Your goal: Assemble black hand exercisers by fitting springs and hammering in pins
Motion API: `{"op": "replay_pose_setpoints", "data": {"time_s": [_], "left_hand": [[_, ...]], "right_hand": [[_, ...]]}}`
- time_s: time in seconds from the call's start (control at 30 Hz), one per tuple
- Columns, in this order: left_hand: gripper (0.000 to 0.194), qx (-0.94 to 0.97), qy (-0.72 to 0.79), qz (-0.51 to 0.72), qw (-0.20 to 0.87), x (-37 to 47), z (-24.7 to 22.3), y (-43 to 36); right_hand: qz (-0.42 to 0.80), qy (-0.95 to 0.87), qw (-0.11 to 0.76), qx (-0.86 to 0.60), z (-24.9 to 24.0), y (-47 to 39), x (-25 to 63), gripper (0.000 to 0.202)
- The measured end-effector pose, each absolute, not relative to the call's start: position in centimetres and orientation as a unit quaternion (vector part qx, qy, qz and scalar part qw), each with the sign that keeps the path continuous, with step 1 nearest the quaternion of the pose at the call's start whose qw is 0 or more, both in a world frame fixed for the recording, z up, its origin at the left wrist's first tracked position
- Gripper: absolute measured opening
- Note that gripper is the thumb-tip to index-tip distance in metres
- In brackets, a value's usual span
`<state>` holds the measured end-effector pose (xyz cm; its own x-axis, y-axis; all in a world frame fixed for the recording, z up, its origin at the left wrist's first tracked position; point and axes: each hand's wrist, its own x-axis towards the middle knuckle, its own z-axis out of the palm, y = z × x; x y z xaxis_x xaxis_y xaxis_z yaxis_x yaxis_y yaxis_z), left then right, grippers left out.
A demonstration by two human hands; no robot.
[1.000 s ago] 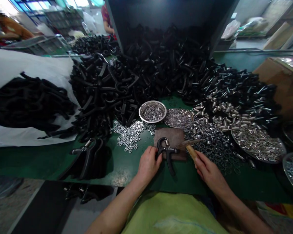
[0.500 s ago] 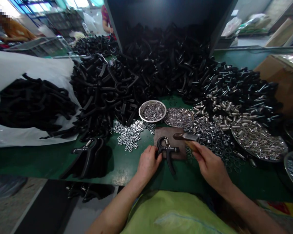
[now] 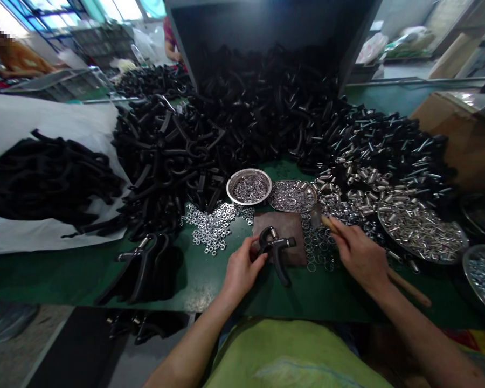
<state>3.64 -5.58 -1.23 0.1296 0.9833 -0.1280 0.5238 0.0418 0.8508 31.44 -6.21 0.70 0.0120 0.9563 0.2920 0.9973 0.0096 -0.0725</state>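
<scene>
My left hand (image 3: 243, 269) is closed on one side of a black hand grip strengthener (image 3: 281, 258), which has a metal spring near its top. The strengthener rests over a flat brown metal plate (image 3: 295, 225) on the green table. My right hand (image 3: 360, 257) is wrapped round the wooden handle of a hammer (image 3: 316, 215). The hammer's head is right of the plate, above loose metal rings (image 3: 312, 257), and its handle end sticks out past my wrist. Small nuts (image 3: 210, 226) lie spread left of the plate.
Behind the plate stand a round metal bowl (image 3: 229, 189) of small parts and a tray (image 3: 295, 195) of pins. Springs (image 3: 364, 188) and a larger tray of pins (image 3: 424, 231) lie right. Black handles (image 3: 267, 118) are heaped behind. Assembled strengtheners (image 3: 143, 269) stand left. Two people are in the background.
The hammer has moved right, from above the plate to over the rings, with my right hand. The strengthener in my left hand is slightly turned.
</scene>
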Motion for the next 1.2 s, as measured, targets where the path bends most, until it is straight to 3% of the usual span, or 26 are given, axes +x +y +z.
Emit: {"op": "replay_pose_setpoints", "data": {"time_s": [0.17, 0.27, 0.33, 0.47, 0.53, 0.67, 0.87, 1.2], "left_hand": [[0.045, 0.317, 0.522, 0.355, 0.708, 6.5, -1.0, -6.3], [0.049, 0.208, 0.496, 0.373, 0.755, 7.9, -1.1, -7.4], [0.048, 0.246, 0.5, 0.369, 0.744, 8.0, -0.7, -8.1], [0.044, 0.439, 0.504, 0.299, 0.681, 6.8, 1.1, -7.9], [0.039, 0.554, 0.506, 0.282, 0.598, 6.4, 1.8, -6.4], [0.024, 0.736, 0.526, 0.267, 0.332, 7.2, 1.6, -0.7], [0.025, 0.853, 0.503, 0.128, 0.058, 11.2, -0.8, 8.8], [0.032, 0.872, 0.475, 0.111, 0.045, 13.6, -2.1, 12.2]], "right_hand": [[-0.146, -0.611, 0.048, -0.776, -0.8, -3.9, 36.3, 0.039], [-0.154, -0.615, 0.049, -0.772, -1.2, -3.0, 36.9, 0.041], [-0.161, -0.643, 0.079, -0.745, -1.0, -2.2, 36.5, 0.042], [-0.099, -0.735, 0.162, -0.651, -0.4, 1.4, 34.2, 0.03], [-0.043, -0.772, 0.172, -0.61, -0.2, 3.9, 32.2, 0.028], [0.017, -0.811, 0.098, -0.576, -0.1, 8.7, 27.9, 0.024], [0.023, -0.798, 0.047, -0.6, -1.0, 11.8, 25.4, 0.02], [0.05, -0.766, 0.083, -0.635, -1.9, 12.0, 26.9, 0.02]]}}
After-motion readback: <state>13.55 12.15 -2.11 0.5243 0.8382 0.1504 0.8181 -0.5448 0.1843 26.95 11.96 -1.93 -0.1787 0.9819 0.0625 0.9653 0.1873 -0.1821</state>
